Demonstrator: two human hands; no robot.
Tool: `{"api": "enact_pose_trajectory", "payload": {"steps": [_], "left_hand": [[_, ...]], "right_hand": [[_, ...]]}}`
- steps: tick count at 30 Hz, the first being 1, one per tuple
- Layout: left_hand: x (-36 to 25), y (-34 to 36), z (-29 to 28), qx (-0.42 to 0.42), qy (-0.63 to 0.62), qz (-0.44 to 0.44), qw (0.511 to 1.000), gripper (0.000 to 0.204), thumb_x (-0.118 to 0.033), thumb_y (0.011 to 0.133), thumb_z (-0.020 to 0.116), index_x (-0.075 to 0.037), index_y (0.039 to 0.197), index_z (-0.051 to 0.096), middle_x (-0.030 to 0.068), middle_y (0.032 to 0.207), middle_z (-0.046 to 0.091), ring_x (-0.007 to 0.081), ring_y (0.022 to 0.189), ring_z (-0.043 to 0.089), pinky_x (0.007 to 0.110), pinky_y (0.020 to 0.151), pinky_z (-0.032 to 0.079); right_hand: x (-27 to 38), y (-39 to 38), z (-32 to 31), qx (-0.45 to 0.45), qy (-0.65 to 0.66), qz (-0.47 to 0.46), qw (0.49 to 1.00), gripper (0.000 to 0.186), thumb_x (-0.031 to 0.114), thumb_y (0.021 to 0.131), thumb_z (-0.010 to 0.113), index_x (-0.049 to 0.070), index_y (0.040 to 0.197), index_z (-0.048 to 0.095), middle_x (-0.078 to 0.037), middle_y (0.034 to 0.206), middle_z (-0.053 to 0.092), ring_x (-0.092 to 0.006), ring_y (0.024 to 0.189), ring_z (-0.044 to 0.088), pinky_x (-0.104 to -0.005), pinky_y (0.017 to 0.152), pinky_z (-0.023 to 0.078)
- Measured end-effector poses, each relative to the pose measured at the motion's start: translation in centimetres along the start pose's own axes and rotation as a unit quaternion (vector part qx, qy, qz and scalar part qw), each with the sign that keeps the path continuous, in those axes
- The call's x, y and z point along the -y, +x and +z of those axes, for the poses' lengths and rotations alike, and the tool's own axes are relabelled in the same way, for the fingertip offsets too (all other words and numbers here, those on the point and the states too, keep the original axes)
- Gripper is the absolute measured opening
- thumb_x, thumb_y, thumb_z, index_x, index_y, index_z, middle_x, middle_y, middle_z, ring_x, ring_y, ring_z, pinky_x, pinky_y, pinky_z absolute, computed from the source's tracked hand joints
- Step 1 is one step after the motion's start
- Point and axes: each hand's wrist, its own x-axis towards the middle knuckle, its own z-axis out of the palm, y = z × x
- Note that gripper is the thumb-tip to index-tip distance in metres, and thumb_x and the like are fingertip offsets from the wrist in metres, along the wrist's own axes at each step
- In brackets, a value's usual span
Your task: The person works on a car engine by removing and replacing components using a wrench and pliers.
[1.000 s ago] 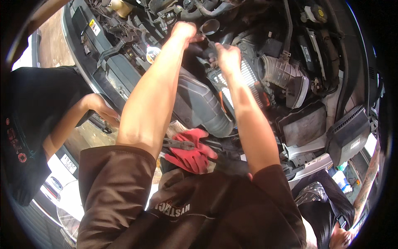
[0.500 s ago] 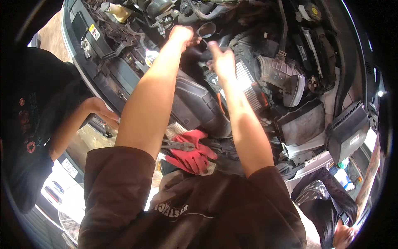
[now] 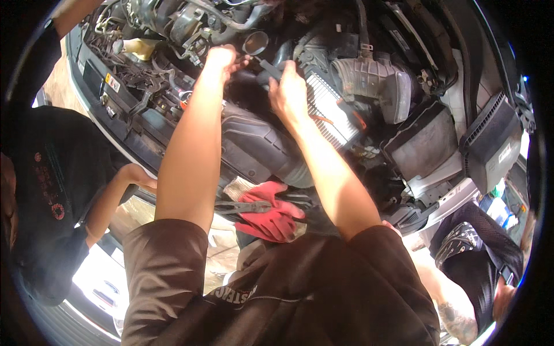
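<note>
My left hand (image 3: 225,63) is closed near a round metal opening (image 3: 255,42); its fingers meet the far end of a dark elongated tool (image 3: 268,68), but exactly what they grip is too small to tell. My right hand (image 3: 288,95) is closed around that tool's nearer end, beside a pleated white air filter (image 3: 332,109). A ribbed intake duct (image 3: 359,78) lies to the right of it, and a large black plastic duct (image 3: 254,138) below. At the front edge, large pliers (image 3: 242,207) rest on red work gloves (image 3: 268,222).
I lean over an open engine bay with hoses (image 3: 228,17) and a cream reservoir (image 3: 141,49). Black plastic housings (image 3: 418,141) and a loose cover (image 3: 490,153) sit at the right. A co-worker in black (image 3: 60,173) stands at the left, another person (image 3: 476,277) at the lower right.
The engine bay shifts leftward in view. My right hand has moved down and left, its fingers now wrapped round the tool's nearer end. The co-worker's arm at the left appears lower.
</note>
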Motion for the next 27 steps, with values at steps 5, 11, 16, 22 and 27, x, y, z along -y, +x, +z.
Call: {"api": "enact_pose_trajectory", "payload": {"steps": [5, 11, 16, 22, 27], "left_hand": [[-0.1, 0.1, 0.6, -0.001, 0.018, 0.001, 1.000, 0.025, -0.004, 0.104, 0.040, 0.006, 0.116, 0.060, 0.0176, 0.099, 0.069, 0.0262, 0.078, 0.072, 0.039, 0.064, 0.063], [-1.0, -1.2, -0.5, 0.001, 0.051, -0.018, 0.999, 0.026, -0.009, 0.110, 0.038, 0.006, 0.124, 0.055, 0.0188, 0.108, 0.066, 0.0267, 0.085, 0.072, 0.036, 0.067, 0.062], [-0.8, -0.1, 0.3, 0.009, 0.041, -0.017, 0.999, 0.027, -0.008, 0.110, 0.037, 0.008, 0.127, 0.051, 0.0211, 0.112, 0.063, 0.0285, 0.089, 0.071, 0.037, 0.066, 0.063], [-0.8, -0.6, 0.1, -0.013, 0.042, -0.013, 0.999, 0.027, -0.005, 0.106, 0.037, 0.011, 0.117, 0.055, 0.0220, 0.106, 0.066, 0.0267, 0.082, 0.073, 0.038, 0.065, 0.064], [-1.3, -0.8, 0.5, 0.012, 0.051, -0.016, 0.998, 0.018, 0.001, 0.101, 0.037, 0.010, 0.107, 0.052, 0.0213, 0.105, 0.062, 0.0265, 0.085, 0.072, 0.037, 0.064, 0.064]], "right_hand": [[-0.9, 1.6, 0.0, 0.108, 0.097, 0.263, 0.954, 0.048, 0.039, 0.103, 0.064, -0.008, 0.113, 0.063, -0.033, 0.093, 0.072, -0.0514, 0.091, 0.071, -0.0550, 0.084, 0.056], [2.5, -0.2, -2.6, 0.089, 0.064, 0.162, 0.981, 0.048, 0.036, 0.101, 0.066, -0.008, 0.117, 0.065, -0.036, 0.092, 0.071, -0.0524, 0.102, 0.070, -0.0529, 0.092, 0.054], [2.3, 0.8, -3.0, 0.061, 0.032, 0.237, 0.969, 0.036, 0.027, 0.099, 0.070, -0.009, 0.104, 0.067, -0.035, 0.086, 0.070, -0.0494, 0.094, 0.072, -0.0525, 0.086, 0.056], [2.1, 1.4, -3.8, 0.149, 0.090, 0.283, 0.943, 0.034, 0.021, 0.095, 0.072, -0.008, 0.112, 0.063, -0.034, 0.092, 0.072, -0.0485, 0.096, 0.072, -0.0526, 0.086, 0.057], [2.0, 0.3, -3.0, 0.033, 0.090, 0.174, 0.980, 0.037, 0.027, 0.097, 0.072, -0.006, 0.111, 0.065, -0.033, 0.095, 0.072, -0.0480, 0.098, 0.071, -0.0527, 0.088, 0.055]]}}
